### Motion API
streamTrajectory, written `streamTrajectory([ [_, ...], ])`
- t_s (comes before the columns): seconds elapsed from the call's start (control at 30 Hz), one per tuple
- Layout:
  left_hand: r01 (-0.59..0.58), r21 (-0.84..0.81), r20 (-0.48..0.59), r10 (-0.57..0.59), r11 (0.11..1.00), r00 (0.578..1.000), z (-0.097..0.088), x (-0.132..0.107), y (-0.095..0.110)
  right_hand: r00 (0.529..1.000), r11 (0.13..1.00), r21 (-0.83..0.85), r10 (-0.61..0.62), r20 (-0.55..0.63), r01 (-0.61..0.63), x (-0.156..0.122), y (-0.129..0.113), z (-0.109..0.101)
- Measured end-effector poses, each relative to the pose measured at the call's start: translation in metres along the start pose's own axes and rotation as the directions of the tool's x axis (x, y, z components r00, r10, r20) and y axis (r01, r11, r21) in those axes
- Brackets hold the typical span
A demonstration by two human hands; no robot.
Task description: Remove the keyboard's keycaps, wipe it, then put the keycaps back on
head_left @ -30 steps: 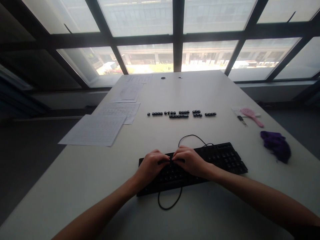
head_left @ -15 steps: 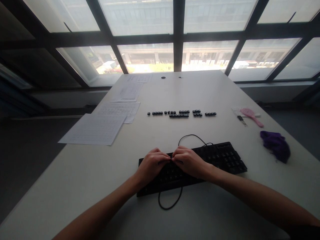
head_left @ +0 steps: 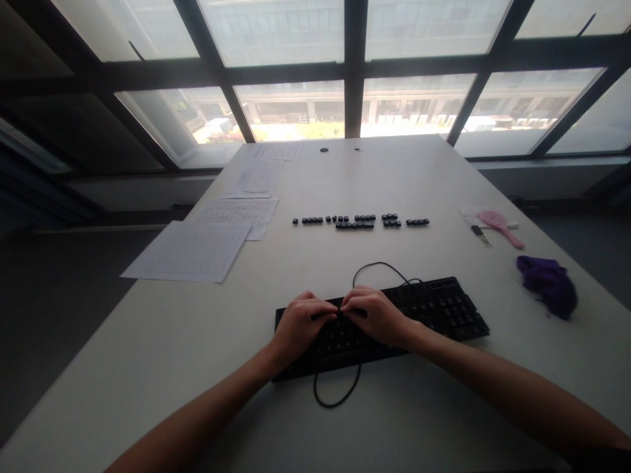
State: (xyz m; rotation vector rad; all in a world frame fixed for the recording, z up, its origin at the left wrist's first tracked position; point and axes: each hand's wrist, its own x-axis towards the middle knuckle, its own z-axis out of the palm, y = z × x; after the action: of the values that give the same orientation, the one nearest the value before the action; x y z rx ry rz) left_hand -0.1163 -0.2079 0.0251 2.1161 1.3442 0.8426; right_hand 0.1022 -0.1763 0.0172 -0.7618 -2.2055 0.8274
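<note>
A black keyboard [head_left: 444, 309] lies on the white table [head_left: 148, 355] in front of me, its cable [head_left: 340, 397] looping under its near edge. My left hand [head_left: 300, 323] and my right hand [head_left: 377, 316] rest on the keyboard's left half, fingers curled and fingertips pinched together over its upper key rows. What they pinch is too small to make out. Further back, several loose black keycaps [head_left: 359, 222] lie in a row.
Printed paper sheets [head_left: 190, 251] lie at the left. At the right sit a pink brush [head_left: 497, 226], a small dark tool [head_left: 477, 231] and a purple cloth [head_left: 547, 284]. Large windows stand beyond the table's far edge.
Both hands stay pinched together over the keyboard with only slight finger shifts. The view has tilted a little, so everything sits slightly higher in the picture.
</note>
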Motion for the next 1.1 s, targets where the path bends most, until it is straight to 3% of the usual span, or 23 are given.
streamTrajectory([
  [0.2, -0.159, 0.202, -0.013, 0.165, 0.966, 0.986, 0.002, -0.005, 0.002, 0.999, 0.999, -0.042, -0.034, 0.023, 0.035, -0.001, -0.003, 0.001],
  [0.37, -0.215, 0.343, 0.012, 0.225, 0.914, 0.974, 0.001, -0.008, 0.007, 0.994, 0.986, -0.149, -0.065, 0.083, 0.077, 0.000, -0.006, 0.001],
  [0.63, -0.153, 0.206, -0.010, 0.158, 0.967, 0.987, 0.005, -0.003, 0.004, 0.991, 0.973, -0.206, -0.081, 0.110, 0.103, 0.000, -0.007, 0.002],
  [1.1, -0.183, 0.303, 0.054, 0.174, 0.935, 0.983, 0.001, -0.024, 0.002, 0.987, 0.931, -0.343, -0.078, 0.140, 0.122, -0.007, -0.018, 0.001],
])
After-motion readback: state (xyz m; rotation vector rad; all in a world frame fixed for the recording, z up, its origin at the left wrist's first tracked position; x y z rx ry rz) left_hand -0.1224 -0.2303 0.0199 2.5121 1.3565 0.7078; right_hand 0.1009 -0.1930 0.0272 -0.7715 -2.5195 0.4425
